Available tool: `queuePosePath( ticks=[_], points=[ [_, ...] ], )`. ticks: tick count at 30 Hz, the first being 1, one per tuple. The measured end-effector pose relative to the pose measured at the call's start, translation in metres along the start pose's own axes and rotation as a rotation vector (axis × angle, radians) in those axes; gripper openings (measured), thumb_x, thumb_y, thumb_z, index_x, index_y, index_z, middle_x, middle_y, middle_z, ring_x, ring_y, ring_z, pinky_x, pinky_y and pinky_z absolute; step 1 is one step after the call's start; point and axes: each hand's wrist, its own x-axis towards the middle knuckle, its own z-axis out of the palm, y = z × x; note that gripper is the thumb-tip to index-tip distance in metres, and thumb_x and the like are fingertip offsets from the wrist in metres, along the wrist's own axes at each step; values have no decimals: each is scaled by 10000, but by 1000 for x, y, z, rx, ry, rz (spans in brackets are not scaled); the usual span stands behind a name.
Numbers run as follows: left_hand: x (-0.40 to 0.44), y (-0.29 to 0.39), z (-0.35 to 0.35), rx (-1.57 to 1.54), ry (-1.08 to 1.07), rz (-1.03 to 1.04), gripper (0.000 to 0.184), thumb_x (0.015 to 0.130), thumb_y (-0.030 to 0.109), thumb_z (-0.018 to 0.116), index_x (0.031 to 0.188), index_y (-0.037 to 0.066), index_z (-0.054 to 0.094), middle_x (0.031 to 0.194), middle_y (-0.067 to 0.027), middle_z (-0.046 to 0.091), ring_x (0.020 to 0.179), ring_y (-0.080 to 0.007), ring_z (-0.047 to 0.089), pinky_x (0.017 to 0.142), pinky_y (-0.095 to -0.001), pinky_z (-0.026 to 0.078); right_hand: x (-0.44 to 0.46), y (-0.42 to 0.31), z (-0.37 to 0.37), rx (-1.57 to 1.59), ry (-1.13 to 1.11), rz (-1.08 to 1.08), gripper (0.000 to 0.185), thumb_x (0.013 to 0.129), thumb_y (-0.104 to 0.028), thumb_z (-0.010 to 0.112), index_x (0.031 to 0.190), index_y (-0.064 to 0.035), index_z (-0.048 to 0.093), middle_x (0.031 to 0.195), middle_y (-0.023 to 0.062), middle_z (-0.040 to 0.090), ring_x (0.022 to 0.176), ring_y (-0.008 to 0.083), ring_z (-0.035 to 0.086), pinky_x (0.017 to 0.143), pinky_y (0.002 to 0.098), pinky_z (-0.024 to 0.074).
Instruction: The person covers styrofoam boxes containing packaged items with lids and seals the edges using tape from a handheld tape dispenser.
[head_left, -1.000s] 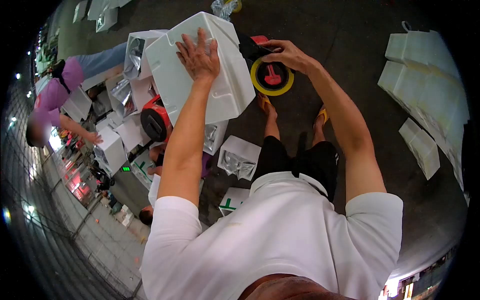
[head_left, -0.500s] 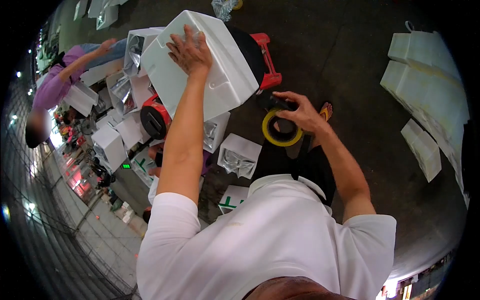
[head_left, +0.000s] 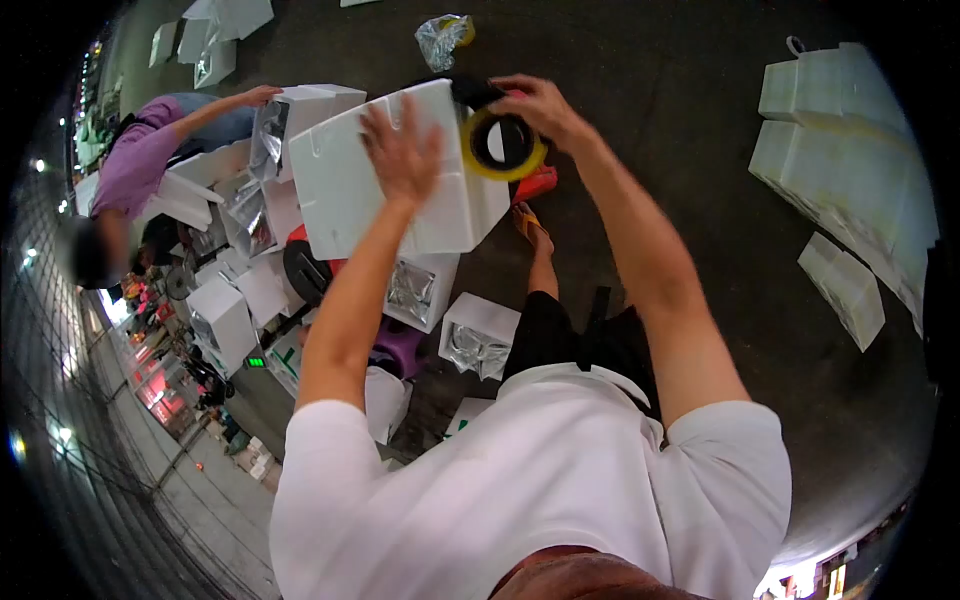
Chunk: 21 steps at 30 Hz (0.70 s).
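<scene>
A closed white foam box (head_left: 335, 185) stands in front of me, its large pale face toward me. My left hand (head_left: 402, 155) lies on that face with fingers spread, slightly blurred. My right hand (head_left: 540, 110) is closed around a black tape dispenser with a yellow tape roll (head_left: 507, 174). The roll is at the box's right upper edge; whether tape touches the box I cannot tell. Part of a red support (head_left: 537, 186) shows beneath the box, mostly hidden.
Several foam boxes with silver liners (head_left: 475, 345) crowd the left and front. A person in a purple shirt (head_left: 140, 165) reaches to a box (head_left: 310, 110). White foam stacks (head_left: 840, 160) stand right. A crumpled silver bag (head_left: 440, 42) lies on the dark floor. A purple stool (head_left: 402, 350) is below.
My right hand has brought the tape dispenser up and left, from beside my leg to the box's edge. My left hand has shifted slightly down and right on the box, which looks turned.
</scene>
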Motion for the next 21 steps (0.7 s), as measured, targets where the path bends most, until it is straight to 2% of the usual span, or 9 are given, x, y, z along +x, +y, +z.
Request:
queuePosePath(
  ticks=[5, 7, 10, 11, 13, 17, 18, 19, 21],
  points=[
    [-23, 36, -20, -15, -61, 26, 573, 978, 522, 439, 1497, 282, 398, 1578, -256, 188, 1447, -507, 129, 1165, -593, 112, 68, -10, -15, -327, -199, -79, 725, 688, -467, 784, 1320, -160, 604, 1289, 153, 607, 1212, 308, 566, 1084, 448, 422],
    [-9, 36, -15, -11, -57, -24, 571, 979, 526, 430, 1496, 287, 399, 1579, -251, 193, 1451, -496, 131, 1169, -589, 98, 48, -20, -17, -448, -214, -67, 632, 782, -390, 754, 1316, -90, 599, 1205, 129, 655, 1138, 222, 613, 994, 321, 487],
    [6, 39, -5, -47, -3, -242, 558, 993, 523, 383, 1493, 277, 407, 1580, -241, 201, 1457, -481, 126, 1173, -585, 87, -15, -21, -36, -265, -451, 40, 603, 774, -250, 775, 1317, -61, 593, 1032, 91, 674, 1013, 164, 615, 868, 306, 515],
    [12, 41, 0, -56, 3, -249, 558, 993, 523, 383, 1493, 277, 407, 1580, -241, 201, 1457, -481, 126, 1173, -585, 87, -50, -27, -40, -275, -435, 88, 609, 759, -240, 780, 1309, -53, 597, 964, 78, 674, 966, 172, 619, 862, 327, 507],
    [27, 45, 3, -31, 33, -431, 551, 1000, 516, 357, 1498, 282, 396, 1587, -246, 174, 1458, -490, 104, 1174, -585, 79, -82, 26, -54, -365, -341, 0, 602, 735, -229, 765, 1298, -73, 615, 1090, 107, 648, 1009, 201, 598, 955, 381, 457],
    [51, 33, 8, -109, 136, -591, 593, 1000, 497, 325, 1512, 202, 363, 1559, -325, 156, 1446, -530, 69, 1170, -593, 51, -79, 10, -19, -159, -164, 47, 572, 746, -229, 756, 1279, -71, 623, 1136, 104, 626, 1044, 211, 590, 936, 357, 471],
    [61, 28, 16, -65, 112, -698, 638, 998, 515, 315, 1538, 177, 292, 1562, -332, 135, 1445, -537, 62, 1169, -595, 45, -64, 23, -13, -113, -85, -48, 630, 745, -289, 796, 1294, -53, 597, 1136, 164, 641, 1049, 259, 635, 948, 412, 507],
    [60, 24, 14, -65, 118, -692, 638, 998, 515, 315, 1538, 177, 292, 1562, -332, 135, 1445, -537, 62, 1169, -595, 45, -50, 16, -6, -56, -55, -56, 624, 749, -259, 799, 1300, -51, 592, 1092, 158, 668, 1026, 238, 651, 925, 415, 528],
    [46, 13, 7, -30, -12, -333, 655, 999, 513, 328, 1555, 179, 237, 1562, -338, 118, 1441, -546, 53, 1170, -592, 43, -21, 0, 5, 21, -10, -44, 613, 745, -253, 812, 1284, -48, 605, 1078, 151, 691, 1004, 220, 665, 903, 396, 544]
  ],
)
